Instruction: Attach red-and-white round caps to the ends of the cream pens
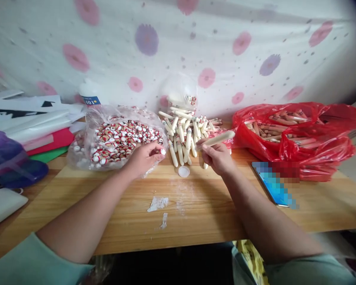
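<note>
Between the thumb and fingers of my left hand (145,157) is a small white and red bead (163,151), held just right of a clear plastic bag full of similar red, white and tan pieces (115,138). My right hand (218,156) grips a cream-coloured stick (221,138) that slants up to the right. Behind and between the hands lies a pile of cream sticks with striped ends (180,136). In front of the pile, a small round white disc (184,171) rests on the wooden table (112,217).
A red plastic bag (314,154) of sticks stands at the right, behind a phone (273,184). White scraps (158,203) lie near the front edge. Papers (32,118), a purple item (14,162) and a white object (6,206) are at the left.
</note>
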The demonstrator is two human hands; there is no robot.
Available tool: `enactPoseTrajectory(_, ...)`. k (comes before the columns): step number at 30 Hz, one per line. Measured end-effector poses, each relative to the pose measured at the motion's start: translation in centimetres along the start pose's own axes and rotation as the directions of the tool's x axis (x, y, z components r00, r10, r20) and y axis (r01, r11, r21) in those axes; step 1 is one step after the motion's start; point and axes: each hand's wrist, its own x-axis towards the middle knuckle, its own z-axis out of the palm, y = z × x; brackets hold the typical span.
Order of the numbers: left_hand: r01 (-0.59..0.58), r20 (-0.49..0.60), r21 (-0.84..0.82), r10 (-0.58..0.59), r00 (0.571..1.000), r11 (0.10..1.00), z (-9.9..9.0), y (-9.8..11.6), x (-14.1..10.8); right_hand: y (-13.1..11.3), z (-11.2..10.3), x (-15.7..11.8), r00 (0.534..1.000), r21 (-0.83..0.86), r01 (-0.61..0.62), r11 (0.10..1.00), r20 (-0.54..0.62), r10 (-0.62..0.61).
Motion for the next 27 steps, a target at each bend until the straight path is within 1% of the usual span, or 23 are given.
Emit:
enactPoseTrajectory(2, 0.003, 0.053, 0.007, -0.003, 0.999, 1.000, 0.8, -0.1, -0.3, 0.9, -0.2, -0.2, 0.993, -0.230, -0.055, 0.972, 0.092, 0.078)
enactPoseTrajectory(3, 0.011, 0.077, -0.009, -0.010, 0.997, 1.000, 1.2, -0.2, -0.4, 1.3, -0.1, -0.3, 0.989, -0.326, -0.044, 0.944, 0.121, 0.087)
enactPoseTrajectory(5, 0.029, 0.112, -0.047, -0.024, 0.993, 0.998, 1.8, -0.3, -0.5, 2.0, 0.1, -0.3, 0.988, -0.457, 0.029, 0.889, 0.151, 0.046)
enactPoseTrajectory(8, 0.057, 0.117, -0.038, -0.053, 0.992, 0.998, 2.1, -0.3, -0.5, 2.5, 0.6, -0.2, 0.979, -0.598, 0.119, 0.793, 0.205, 0.007)
enactPoseTrajectory(11, 0.029, 0.103, 0.084, -0.038, 0.994, 0.996, 1.8, 0.0, -0.6, 2.8, 1.0, -0.1, 0.963, -0.716, 0.157, 0.680, 0.263, 0.055)
enactPoseTrajectory(13, 0.003, 0.103, 0.165, -0.020, 0.994, 0.986, 1.6, 0.2, -0.6, 2.9, 1.2, -0.1, 0.953, -0.738, 0.177, 0.651, 0.293, 0.073)
enactPoseTrajectory(16, -0.006, 0.117, 0.209, -0.019, 0.993, 0.978, 1.5, 0.5, -0.7, 2.9, 1.3, -0.1, 0.953, -0.720, 0.177, 0.671, 0.297, 0.067)
enactPoseTrajectory(19, 0.014, 0.121, 0.222, -0.042, 0.992, 0.975, 1.7, 0.8, -0.7, 2.9, 1.5, -0.1, 0.950, -0.701, 0.169, 0.693, 0.304, 0.077)
enactPoseTrajectory(21, 0.028, 0.116, 0.231, -0.056, 0.992, 0.973, 1.8, 0.8, -0.7, 2.8, 1.5, -0.1, 0.953, -0.660, 0.137, 0.739, 0.292, 0.085)
enactPoseTrajectory(22, 0.030, 0.116, 0.228, -0.058, 0.992, 0.973, 1.9, 0.8, -0.7, 2.8, 1.4, -0.1, 0.960, -0.616, 0.098, 0.781, 0.265, 0.088)
enactPoseTrajectory(23, 0.031, 0.124, 0.213, -0.058, 0.991, 0.977, 1.9, 0.8, -0.8, 2.7, 1.4, -0.1, 0.971, -0.547, 0.047, 0.836, 0.222, 0.091)
enactPoseTrajectory(25, 0.036, 0.154, 0.149, -0.060, 0.986, 0.988, 2.0, 0.8, -0.9, 2.3, 1.4, -0.2, 0.988, -0.325, -0.053, 0.944, 0.122, 0.097)
enactPoseTrajectory(26, 0.045, 0.170, 0.104, -0.063, 0.983, 0.994, 2.2, 0.9, -1.0, 2.1, 1.5, -0.2, 0.992, -0.192, -0.082, 0.978, 0.080, 0.099)
enactPoseTrajectory(27, 0.061, 0.180, 0.051, -0.069, 0.981, 0.997, 2.3, 1.0, -1.1, 1.9, 1.7, -0.3, 0.994, -0.066, -0.096, 0.993, 0.046, 0.099)
